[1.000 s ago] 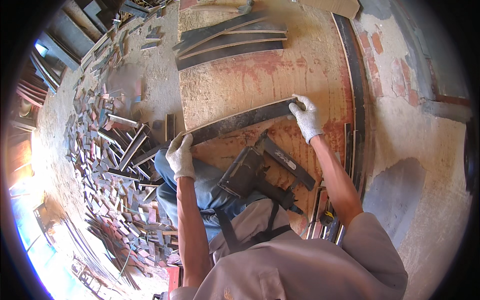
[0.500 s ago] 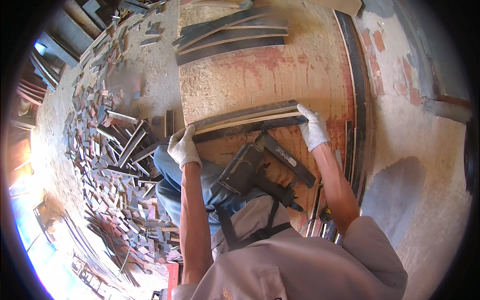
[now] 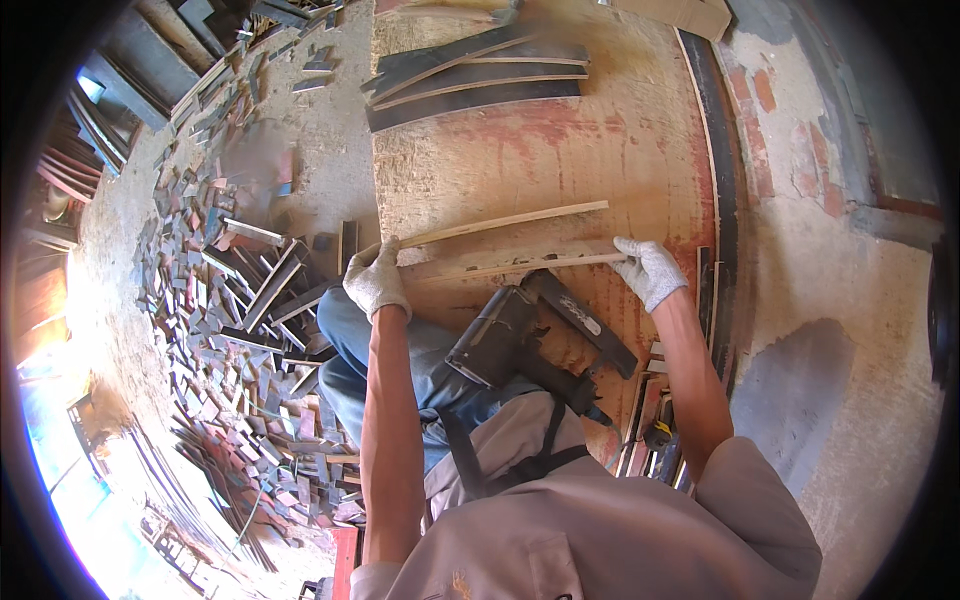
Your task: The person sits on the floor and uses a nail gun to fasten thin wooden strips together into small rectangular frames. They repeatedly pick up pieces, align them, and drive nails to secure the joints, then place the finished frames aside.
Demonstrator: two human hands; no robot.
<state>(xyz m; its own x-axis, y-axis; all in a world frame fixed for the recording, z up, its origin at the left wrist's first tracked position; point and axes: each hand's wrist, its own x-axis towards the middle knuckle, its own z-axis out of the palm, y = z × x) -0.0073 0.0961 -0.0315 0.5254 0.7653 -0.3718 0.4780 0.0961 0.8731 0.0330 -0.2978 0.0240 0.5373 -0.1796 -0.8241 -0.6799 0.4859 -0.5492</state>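
Note:
Between my gloved hands lie two long, narrow wood strips, roughly side by side. My left hand (image 3: pixel 377 280) is closed round the left ends, its thumb by the far strip (image 3: pixel 510 221). At the right end of the near strip (image 3: pixel 520 266), my right hand (image 3: pixel 650 272) pinches it with its fingers. The far strip's right end is apart from my right hand. Pale edges show on both strips. A black nail gun (image 3: pixel 490 340) rests close to my lap, its long magazine slanting under the near strip toward my right forearm.
Dark strips (image 3: pixel 480 85) are stacked on the far part of the stained plywood board (image 3: pixel 480 160). Many small offcuts (image 3: pixel 235 385) cover the floor at left. A long dark strip (image 3: pixel 715 150) runs along the board's right side. A cardboard piece (image 3: pixel 690 15) lies at the far right.
The strips, dark-faced and close together before, now show pale edges and a wider gap. My right hand has moved slightly down and right, leaving the far strip's end.

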